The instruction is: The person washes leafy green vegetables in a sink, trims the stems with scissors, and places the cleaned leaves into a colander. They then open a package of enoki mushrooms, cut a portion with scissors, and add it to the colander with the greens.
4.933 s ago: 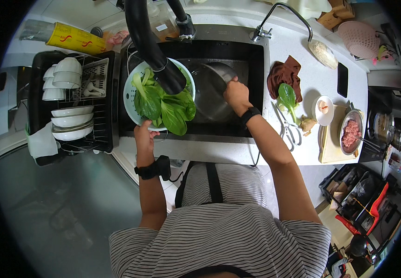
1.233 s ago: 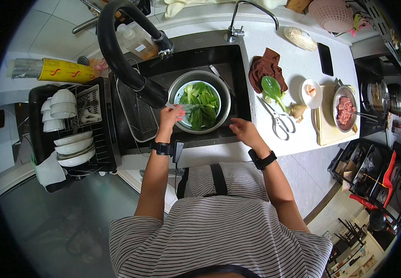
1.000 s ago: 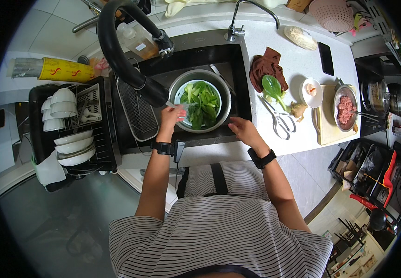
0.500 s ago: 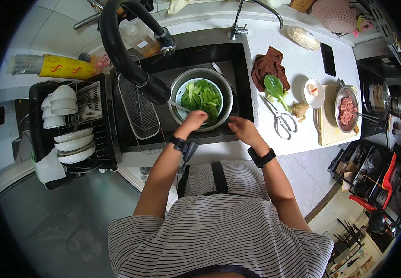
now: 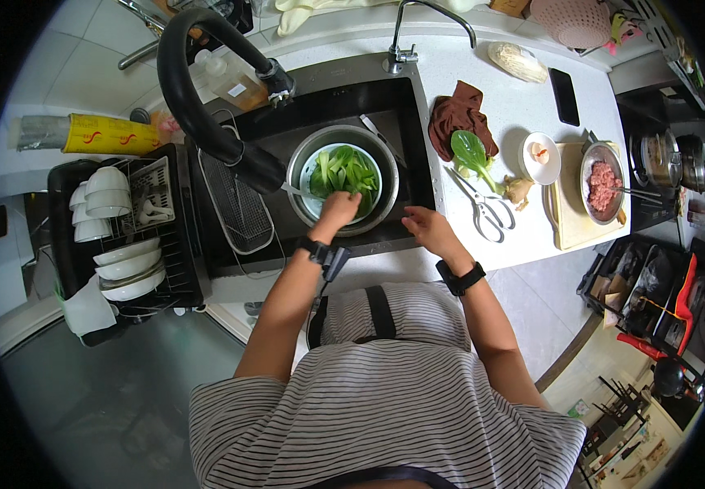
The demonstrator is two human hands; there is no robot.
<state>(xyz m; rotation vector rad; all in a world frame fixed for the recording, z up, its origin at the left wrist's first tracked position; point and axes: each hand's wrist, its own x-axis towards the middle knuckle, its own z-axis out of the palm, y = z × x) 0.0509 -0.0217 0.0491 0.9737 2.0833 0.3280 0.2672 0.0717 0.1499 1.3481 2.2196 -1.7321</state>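
Green leaves run mostly near-to-far, nearer ends hidden by the left hand, its opening and grip I can't tell! Right hand: half-curled, empty.

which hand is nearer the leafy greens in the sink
Left. The left hand is at the leafy greens, over the near side of the metal bowl; the right hand is off to their right, outside the bowl.
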